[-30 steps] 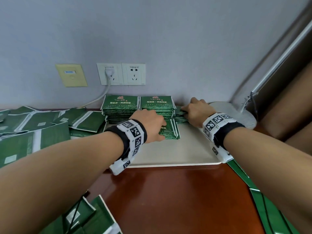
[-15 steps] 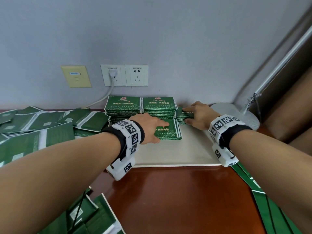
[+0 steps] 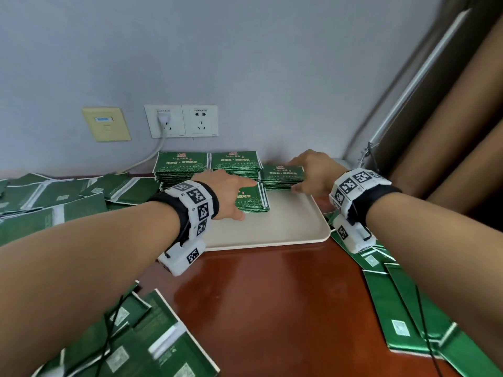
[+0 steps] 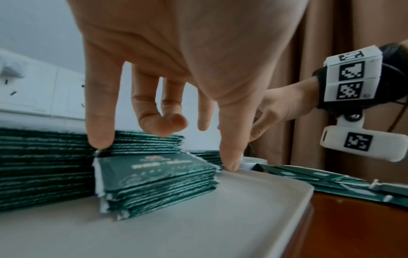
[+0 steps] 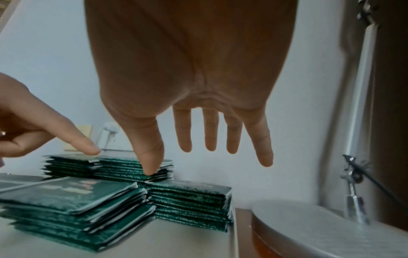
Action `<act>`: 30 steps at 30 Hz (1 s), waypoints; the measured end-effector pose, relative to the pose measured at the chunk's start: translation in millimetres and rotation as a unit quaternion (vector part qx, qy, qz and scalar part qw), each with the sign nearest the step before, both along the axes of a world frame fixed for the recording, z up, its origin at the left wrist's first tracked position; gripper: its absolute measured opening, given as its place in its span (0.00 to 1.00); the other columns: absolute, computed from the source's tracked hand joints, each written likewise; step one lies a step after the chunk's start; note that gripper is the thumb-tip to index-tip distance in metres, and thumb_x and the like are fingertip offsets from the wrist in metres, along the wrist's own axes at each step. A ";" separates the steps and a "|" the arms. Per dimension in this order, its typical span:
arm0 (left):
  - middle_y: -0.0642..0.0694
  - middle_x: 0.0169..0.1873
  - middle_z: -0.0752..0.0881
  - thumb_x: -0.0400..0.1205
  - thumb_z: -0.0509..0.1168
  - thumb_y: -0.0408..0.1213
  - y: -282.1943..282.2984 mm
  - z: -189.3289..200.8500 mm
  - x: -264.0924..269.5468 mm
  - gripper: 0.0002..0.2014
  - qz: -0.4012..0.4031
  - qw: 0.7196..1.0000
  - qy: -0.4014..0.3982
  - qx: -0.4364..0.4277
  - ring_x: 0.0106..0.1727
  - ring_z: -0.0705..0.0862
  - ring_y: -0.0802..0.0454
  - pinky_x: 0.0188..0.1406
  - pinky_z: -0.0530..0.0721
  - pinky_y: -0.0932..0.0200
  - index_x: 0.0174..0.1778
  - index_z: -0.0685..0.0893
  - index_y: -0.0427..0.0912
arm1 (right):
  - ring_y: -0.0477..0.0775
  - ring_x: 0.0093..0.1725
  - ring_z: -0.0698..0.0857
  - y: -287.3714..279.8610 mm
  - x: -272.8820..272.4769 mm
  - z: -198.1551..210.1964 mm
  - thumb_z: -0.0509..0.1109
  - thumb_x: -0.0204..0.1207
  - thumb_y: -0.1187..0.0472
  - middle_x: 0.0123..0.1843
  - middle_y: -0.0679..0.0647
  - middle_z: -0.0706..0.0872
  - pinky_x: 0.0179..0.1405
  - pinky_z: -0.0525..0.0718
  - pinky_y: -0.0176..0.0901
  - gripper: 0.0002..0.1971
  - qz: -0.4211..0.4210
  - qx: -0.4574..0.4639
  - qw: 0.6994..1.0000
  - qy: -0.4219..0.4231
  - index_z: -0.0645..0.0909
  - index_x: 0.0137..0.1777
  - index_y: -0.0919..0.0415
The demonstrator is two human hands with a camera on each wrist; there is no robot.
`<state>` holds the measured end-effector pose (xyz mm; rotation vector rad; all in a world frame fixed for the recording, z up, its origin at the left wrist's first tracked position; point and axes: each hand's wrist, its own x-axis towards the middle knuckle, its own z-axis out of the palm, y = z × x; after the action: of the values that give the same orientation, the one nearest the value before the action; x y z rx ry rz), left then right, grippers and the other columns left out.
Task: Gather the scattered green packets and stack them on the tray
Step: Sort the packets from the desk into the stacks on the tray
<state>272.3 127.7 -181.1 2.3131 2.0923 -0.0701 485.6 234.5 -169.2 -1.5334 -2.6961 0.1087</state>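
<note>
Right hand (image 5: 187, 69) has lifted; wrist view shows straight fingers (image 5: 209, 132).

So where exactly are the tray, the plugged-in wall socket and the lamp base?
tray (image 3: 285, 227): head view, bare surface near its front edge.
plugged-in wall socket (image 3: 175, 129): head view, lower part of its white plate.
lamp base (image 5: 309, 227): right wrist view, top of the round disc.

glossy foil packets (image 3: 283, 173), polished wood table (image 3: 272, 308)
</note>
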 end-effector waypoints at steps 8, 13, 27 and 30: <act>0.48 0.59 0.85 0.72 0.71 0.67 -47.5 8.1 62.5 0.34 -0.036 0.999 0.038 -0.013 0.63 0.83 0.43 0.48 0.78 0.53 0.74 0.76 0.61 | 0.57 0.61 0.85 -91.4 61.9 12.8 0.80 0.70 0.47 0.62 0.49 0.88 0.59 0.82 0.46 0.23 -0.045 -0.027 0.994 -0.100 0.85 0.64 0.52; 0.50 0.51 0.82 0.74 0.70 0.67 -76.3 -7.2 107.0 0.30 -0.098 0.992 0.034 -0.077 0.57 0.84 0.46 0.46 0.78 0.56 0.70 0.80 0.59 | 0.59 0.59 0.86 -135.4 105.7 -7.9 0.79 0.69 0.44 0.58 0.54 0.89 0.59 0.86 0.51 0.26 -0.115 -0.066 0.979 -0.154 0.85 0.63 0.57; 0.50 0.85 0.63 0.87 0.60 0.55 -114.6 -42.3 219.5 0.31 -0.334 0.932 0.049 -0.134 0.85 0.61 0.46 0.79 0.65 0.42 0.86 0.60 0.55 | 0.57 0.45 0.82 -177.8 167.0 -34.2 0.80 0.70 0.45 0.45 0.53 0.81 0.37 0.78 0.42 0.20 -0.235 -0.097 0.958 -0.133 0.79 0.50 0.57; 0.48 0.80 0.72 0.86 0.59 0.57 -115.5 -42.5 212.7 0.31 -0.319 0.935 0.082 -0.131 0.79 0.70 0.43 0.69 0.75 0.41 0.86 0.59 0.58 | 0.56 0.42 0.81 -181.4 164.9 -37.8 0.79 0.72 0.46 0.39 0.52 0.79 0.30 0.72 0.41 0.19 -0.233 -0.102 0.958 -0.136 0.72 0.38 0.56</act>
<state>485.0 12.1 -223.7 2.7607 1.1870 -0.5282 650.5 53.1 -207.1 -2.3603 -2.4777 0.1760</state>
